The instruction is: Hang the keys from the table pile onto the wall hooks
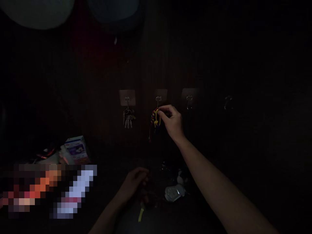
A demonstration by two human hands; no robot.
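My right hand point(172, 122) is raised to the dark wall, pinching a colourful beaded keychain point(156, 118) that hangs from a metal hook point(158, 99). To its left, a bunch of metal keys point(128, 118) hangs from another hook point(127, 99). My left hand point(134, 183) sits low in the dimness, its fingers curled around a dark object that I cannot make out. Just below it shows a yellow-green key-shaped item point(140, 213). A silver key fob point(174, 193) lies to the right of that hand.
Further right on the wall are two more hooks point(189, 101) point(228, 102), with nothing hanging on them. A printed cardboard box point(76, 149) stands at lower left, beside a blurred, pixelated patch point(51, 190). Pale rounded shapes point(36, 13) hang at the top.
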